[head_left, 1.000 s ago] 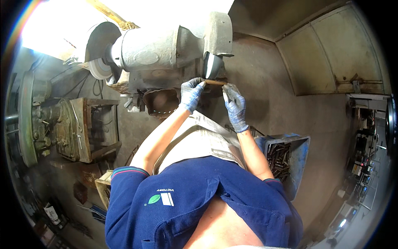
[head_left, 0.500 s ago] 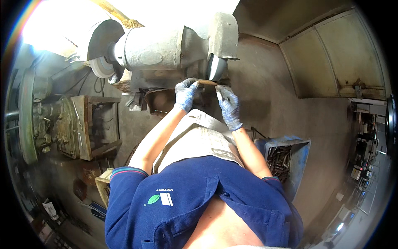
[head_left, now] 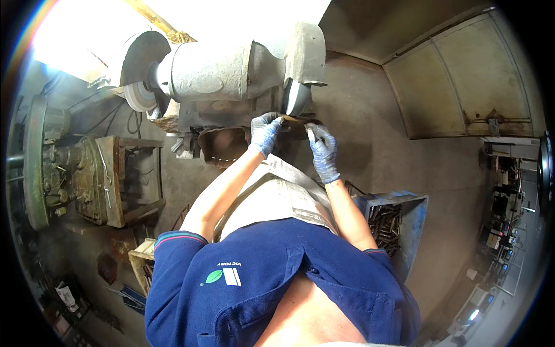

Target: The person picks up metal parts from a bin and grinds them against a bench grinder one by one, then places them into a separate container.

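Note:
My left hand (head_left: pixel 265 134) and my right hand (head_left: pixel 322 149), both in blue-and-grey work gloves, pinch opposite ends of a slim brownish bar (head_left: pixel 296 119). The bar lies roughly crosswise, just below the right wheel (head_left: pixel 296 97) of a grey bench grinder (head_left: pixel 222 70). Whether it touches that wheel I cannot tell. A rounded guard covers the wheel's upper part. Gloved fingers hide both ends of the bar.
On the grinder's left end is a pale second wheel (head_left: pixel 139 96). A blue crate (head_left: pixel 413 228) of slim metal pieces stands by my right forearm. Green machinery (head_left: pixel 36 162) is at the left; a pale apron (head_left: pixel 274 199) covers my lap.
The view has shifted slightly. The bar sits a little lower relative to the right wheel and looks darker and differently angled. Both hands still hold it.

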`<state>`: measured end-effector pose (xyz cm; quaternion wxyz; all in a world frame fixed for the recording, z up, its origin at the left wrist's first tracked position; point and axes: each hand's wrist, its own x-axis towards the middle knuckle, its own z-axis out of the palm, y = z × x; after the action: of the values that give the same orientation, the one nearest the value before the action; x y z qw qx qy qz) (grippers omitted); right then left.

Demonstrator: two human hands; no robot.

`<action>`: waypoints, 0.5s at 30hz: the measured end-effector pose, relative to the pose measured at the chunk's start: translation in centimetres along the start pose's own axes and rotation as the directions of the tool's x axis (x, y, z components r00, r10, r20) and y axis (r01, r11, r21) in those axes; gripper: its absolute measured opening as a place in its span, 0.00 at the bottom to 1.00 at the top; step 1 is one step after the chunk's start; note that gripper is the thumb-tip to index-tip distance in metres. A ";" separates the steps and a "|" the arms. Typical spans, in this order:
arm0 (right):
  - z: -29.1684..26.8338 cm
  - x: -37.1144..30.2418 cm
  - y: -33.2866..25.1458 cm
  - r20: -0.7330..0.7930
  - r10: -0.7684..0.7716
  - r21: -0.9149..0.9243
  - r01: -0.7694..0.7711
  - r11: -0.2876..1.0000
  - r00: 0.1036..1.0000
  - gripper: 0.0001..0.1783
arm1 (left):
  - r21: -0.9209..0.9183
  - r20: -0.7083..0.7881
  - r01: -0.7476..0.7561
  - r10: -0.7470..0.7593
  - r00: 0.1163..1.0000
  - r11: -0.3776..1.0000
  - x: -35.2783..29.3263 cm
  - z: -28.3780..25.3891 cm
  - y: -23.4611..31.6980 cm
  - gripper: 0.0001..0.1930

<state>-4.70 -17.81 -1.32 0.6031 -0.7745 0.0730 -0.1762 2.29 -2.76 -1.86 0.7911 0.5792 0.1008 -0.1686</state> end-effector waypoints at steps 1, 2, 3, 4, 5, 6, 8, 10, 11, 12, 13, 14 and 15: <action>0.4 0.0 -0.4 0.003 -0.007 0.007 0.007 1.000 1.000 0.07 | 0.030 -0.014 0.015 -0.014 1.000 0.999 -0.2 -0.3 0.5 0.05; 0.7 -0.1 -0.7 0.007 -0.015 0.014 0.015 1.000 1.000 0.07 | 0.060 -0.028 0.030 -0.028 0.999 0.998 -0.3 -0.6 0.9 0.05; 1.2 -0.1 0.1 0.006 -0.009 0.048 0.009 0.999 1.000 0.07 | 0.043 -0.060 0.032 -0.029 0.998 0.999 -0.2 -0.7 0.9 0.05; 1.7 -0.1 -0.1 0.015 -0.003 0.056 0.002 0.998 1.000 0.07 | 0.072 -0.065 0.006 -0.001 0.998 0.997 -0.1 -1.3 0.9 0.05; 2.2 -0.1 -0.4 0.023 0.003 0.064 -0.005 0.998 1.000 0.07 | 0.100 -0.068 -0.019 0.026 0.997 0.995 0.0 -2.0 0.8 0.05; 2.6 -0.1 -0.6 0.032 0.009 0.071 -0.012 0.997 0.999 0.08 | 0.129 -0.071 -0.044 0.053 0.996 0.991 0.1 -2.6 0.8 0.05; 3.2 -0.1 -0.5 0.051 0.046 0.092 -0.051 0.995 0.998 0.09 | 0.095 -0.059 -0.049 0.054 0.997 0.994 0.4 -3.4 0.7 0.05; 3.8 -0.2 -0.7 0.061 0.091 0.159 -0.099 0.982 0.994 0.09 | 0.102 -0.041 -0.057 0.061 0.997 0.993 0.5 -4.1 0.6 0.04; 4.0 -0.2 -0.6 0.072 0.080 0.143 -0.090 0.986 0.994 0.10 | 0.084 -0.042 -0.064 0.068 0.997 0.994 0.7 -4.5 0.4 0.04; 4.1 -0.1 -0.4 0.083 0.070 0.127 -0.080 0.989 0.994 0.11 | 0.067 -0.042 -0.072 0.075 0.996 0.995 0.8 -4.8 0.3 0.05; 4.2 -0.1 -0.5 0.092 0.062 0.110 -0.072 0.991 0.994 0.12 | 0.049 -0.042 -0.077 0.079 0.996 0.996 0.9 -5.1 0.2 0.05; 4.1 -0.2 -0.7 0.097 -0.096 0.003 0.096 0.995 0.991 0.12 | 0.039 -0.014 -0.092 0.092 0.996 0.995 0.7 -5.6 0.1 0.05; 3.6 -0.4 -0.9 0.118 -0.250 -0.101 0.262 0.960 0.961 0.12 | 0.029 0.014 -0.106 0.106 0.994 0.994 0.4 -6.2 -0.1 0.05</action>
<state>-3.85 -14.15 -1.27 0.5324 -0.8192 -0.0494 -0.2073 2.89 3.06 -4.00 0.7907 0.5946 0.0624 -0.1316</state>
